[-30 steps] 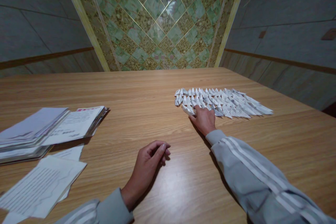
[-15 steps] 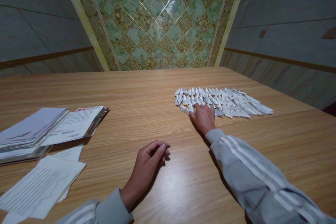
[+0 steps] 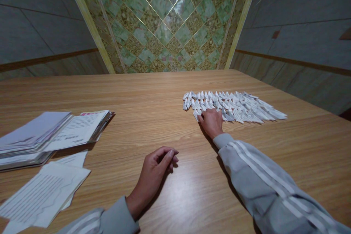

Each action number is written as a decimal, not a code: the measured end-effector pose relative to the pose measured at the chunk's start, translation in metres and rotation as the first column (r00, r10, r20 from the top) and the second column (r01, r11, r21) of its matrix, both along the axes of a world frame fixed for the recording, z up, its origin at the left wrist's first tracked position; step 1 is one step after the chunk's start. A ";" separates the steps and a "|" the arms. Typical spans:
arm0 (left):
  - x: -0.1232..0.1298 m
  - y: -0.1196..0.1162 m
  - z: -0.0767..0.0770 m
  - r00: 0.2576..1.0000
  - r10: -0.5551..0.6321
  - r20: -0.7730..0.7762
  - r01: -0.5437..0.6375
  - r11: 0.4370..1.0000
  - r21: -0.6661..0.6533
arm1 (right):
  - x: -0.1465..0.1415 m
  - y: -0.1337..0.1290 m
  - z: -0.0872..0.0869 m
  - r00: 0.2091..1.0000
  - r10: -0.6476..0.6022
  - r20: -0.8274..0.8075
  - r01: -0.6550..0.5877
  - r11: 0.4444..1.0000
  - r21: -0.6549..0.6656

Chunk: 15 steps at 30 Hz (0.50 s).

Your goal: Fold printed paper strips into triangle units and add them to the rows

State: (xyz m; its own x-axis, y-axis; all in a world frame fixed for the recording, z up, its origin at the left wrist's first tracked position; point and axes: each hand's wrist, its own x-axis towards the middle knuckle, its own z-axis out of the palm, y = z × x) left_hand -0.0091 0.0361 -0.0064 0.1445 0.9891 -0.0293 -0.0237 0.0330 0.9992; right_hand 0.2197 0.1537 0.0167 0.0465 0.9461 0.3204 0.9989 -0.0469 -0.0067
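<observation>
Several rows of small folded paper pieces point(image 3: 233, 106), printed or written on, stand close together with their points up on the right half of the table. My right hand point(image 3: 211, 121) is over the left end of the nearest row, its fingers closed around a folded paper piece point(image 3: 195, 115) there; the hand partly hides the neighbouring pieces and its own fingertips. Nearer to me, my left hand point(image 3: 159, 166) rests on the wooden table with its fingers curled and thumb against the index finger. Nothing shows in it.
At the left lies an open book or stack of bound papers point(image 3: 79, 131). Loose torn, lined sheets point(image 3: 46, 193) lie in front of it, overlapping. The wooden table point(image 3: 142, 98) reaches back toward a tiled wall point(image 3: 170, 25), with grey walls at both sides.
The folded paper piece at the left end of the nearest row, lying askew before, now sits closer against its row. My right hand has shifted slightly left. My left hand has stayed in place.
</observation>
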 end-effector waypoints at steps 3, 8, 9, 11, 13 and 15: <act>0.000 0.000 0.002 1.000 0.004 0.006 -0.004 1.000 0.000 | 0.000 0.001 0.000 1.000 -0.010 -0.004 0.010 1.000 0.010; 0.001 -0.001 0.002 1.000 0.004 0.016 -0.004 1.000 -0.007 | 0.001 0.001 0.000 1.000 -0.014 -0.010 0.014 1.000 0.026; 0.001 -0.001 0.002 1.000 0.003 0.017 -0.003 1.000 -0.010 | 0.001 0.001 0.000 1.000 -0.015 -0.011 0.016 0.999 0.029; 0.001 -0.001 0.000 1.000 0.004 0.021 -0.004 1.000 -0.014 | 0.001 0.001 0.000 1.000 -0.019 -0.015 0.019 0.999 0.032; 0.000 0.000 -0.001 1.000 0.006 0.027 -0.005 1.000 -0.018 | 0.001 0.000 0.000 1.000 -0.019 -0.017 0.019 0.999 0.034; 0.000 0.000 -0.001 1.000 0.002 0.028 -0.002 1.000 -0.018 | 0.001 0.000 0.000 1.000 -0.014 -0.019 0.015 0.999 0.033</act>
State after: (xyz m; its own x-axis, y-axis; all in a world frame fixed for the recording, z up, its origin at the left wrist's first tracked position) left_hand -0.0087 0.0359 -0.0077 0.1435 0.9887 -0.0435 -0.0516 0.0514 0.9973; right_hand 0.2208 0.1535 0.0172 0.0664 0.9343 0.3503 0.9978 -0.0609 -0.0269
